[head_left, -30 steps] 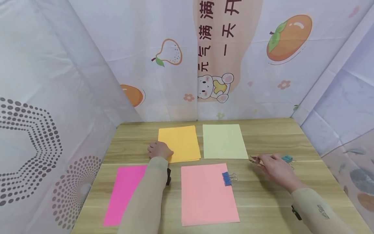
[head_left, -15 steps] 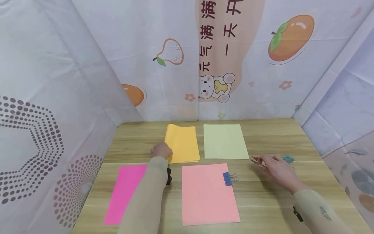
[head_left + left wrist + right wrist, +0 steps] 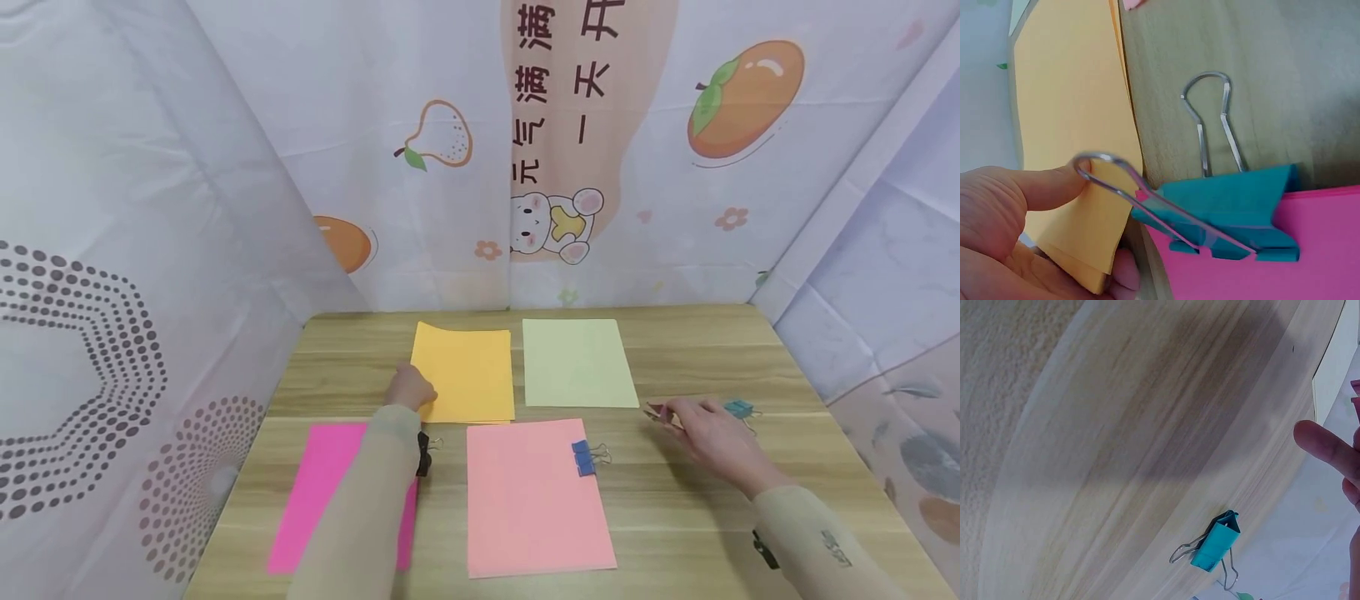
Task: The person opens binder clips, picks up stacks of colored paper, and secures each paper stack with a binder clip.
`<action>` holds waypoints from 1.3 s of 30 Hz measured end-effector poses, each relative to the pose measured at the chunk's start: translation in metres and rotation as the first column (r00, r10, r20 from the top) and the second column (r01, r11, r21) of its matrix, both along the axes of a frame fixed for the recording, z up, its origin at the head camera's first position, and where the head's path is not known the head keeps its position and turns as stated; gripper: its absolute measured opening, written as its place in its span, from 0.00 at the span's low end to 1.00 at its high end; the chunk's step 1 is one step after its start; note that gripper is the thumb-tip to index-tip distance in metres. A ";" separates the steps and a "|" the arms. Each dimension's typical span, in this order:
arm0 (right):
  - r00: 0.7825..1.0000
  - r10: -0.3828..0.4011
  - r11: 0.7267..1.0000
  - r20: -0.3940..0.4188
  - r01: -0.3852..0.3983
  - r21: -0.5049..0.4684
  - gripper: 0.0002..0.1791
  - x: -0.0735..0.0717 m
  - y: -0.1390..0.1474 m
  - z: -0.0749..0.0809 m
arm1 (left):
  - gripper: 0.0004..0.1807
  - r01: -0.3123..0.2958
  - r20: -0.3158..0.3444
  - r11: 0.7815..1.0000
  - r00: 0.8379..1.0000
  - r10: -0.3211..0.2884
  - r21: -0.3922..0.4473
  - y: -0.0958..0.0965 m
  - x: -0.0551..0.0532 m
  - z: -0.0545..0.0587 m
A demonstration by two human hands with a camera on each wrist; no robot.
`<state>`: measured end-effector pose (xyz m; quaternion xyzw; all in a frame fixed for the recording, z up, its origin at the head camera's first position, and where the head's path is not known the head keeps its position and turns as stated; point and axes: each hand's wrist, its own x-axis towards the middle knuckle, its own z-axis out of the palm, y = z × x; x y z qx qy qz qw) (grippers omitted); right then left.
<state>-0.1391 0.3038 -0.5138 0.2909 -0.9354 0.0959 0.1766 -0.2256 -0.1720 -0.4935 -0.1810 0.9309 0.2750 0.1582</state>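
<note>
My left hand [image 3: 411, 388] pinches the left edge of a stack of yellow-orange paper [image 3: 468, 375]. In the left wrist view its thumb [image 3: 1054, 187] lies on top and the other fingers are under the sheets. The stack's far left corner curls up slightly. Over on the right, my right hand [image 3: 708, 429] holds a small dark red clip-like thing [image 3: 660, 411] between thumb and fingers, mostly hidden by them. It is just right of the pale green paper [image 3: 577, 362].
Magenta sheets [image 3: 322, 483] lie under my left forearm, held by a teal binder clip [image 3: 1222, 194]. Pink sheets [image 3: 536, 500] with a blue binder clip [image 3: 582, 458] lie at the front middle. Beyond my right hand is a loose teal binder clip [image 3: 1216, 545]. Printed cloth [image 3: 450, 208] surrounds the table.
The left side of the yellow-orange stack was bent up and over half a second ago; now it lies flatter. My left hand has moved slightly left. My right hand stays in place.
</note>
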 end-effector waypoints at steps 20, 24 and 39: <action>0.993 -0.058 0.998 0.103 0.060 -0.012 0.17 0.006 0.000 0.001 | 0.30 0.055 -0.175 0.979 0.984 -0.020 0.195 -0.029 -0.005 -0.008; 0.987 -0.085 0.996 0.134 0.087 -0.007 0.16 0.006 -0.001 0.003 | 0.30 0.055 -0.221 0.970 0.975 -0.002 0.236 -0.030 -0.001 -0.005; 0.990 -0.061 0.998 0.125 0.063 -0.010 0.15 0.006 -0.005 0.004 | 0.28 0.036 -0.237 0.921 0.970 0.062 0.388 -0.040 0.012 0.017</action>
